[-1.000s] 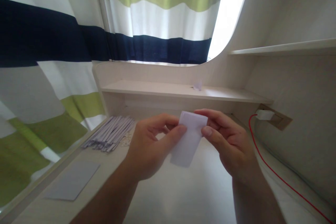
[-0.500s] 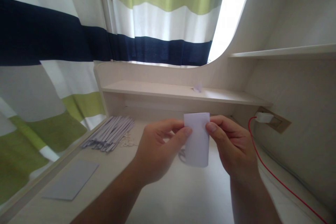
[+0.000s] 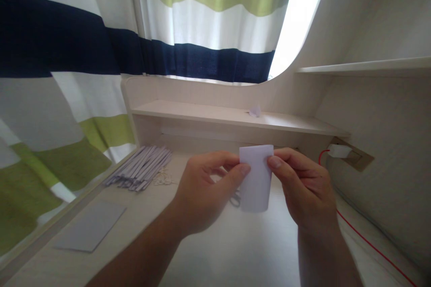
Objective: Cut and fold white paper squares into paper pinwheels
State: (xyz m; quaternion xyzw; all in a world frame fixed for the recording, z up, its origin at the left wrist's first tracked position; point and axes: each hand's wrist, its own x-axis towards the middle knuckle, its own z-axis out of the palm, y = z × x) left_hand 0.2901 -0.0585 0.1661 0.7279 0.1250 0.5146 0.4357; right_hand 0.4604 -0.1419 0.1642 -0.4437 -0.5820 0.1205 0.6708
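A small folded piece of white paper (image 3: 256,188) is held upright above the desk, between my two hands. My left hand (image 3: 208,188) pinches its left edge with thumb and fingers. On the upper right edge, my right hand (image 3: 303,184) grips it between thumb and forefinger. Behind the paper, the loop of what look like scissors handles (image 3: 235,198) partly shows on the desk; the rest is hidden.
On the desk's left lie a bundle of paper strips (image 3: 143,168), small pale scraps (image 3: 164,177) and a flat white sheet (image 3: 90,225). A crumpled bit (image 3: 255,111) sits on the low shelf (image 3: 202,111). A red cable (image 3: 373,244) runs from a white plug (image 3: 339,150) on the right.
Both hands and the paper appear slightly further right in view, and the camera view has shifted a little. The grip on the paper looks the same.
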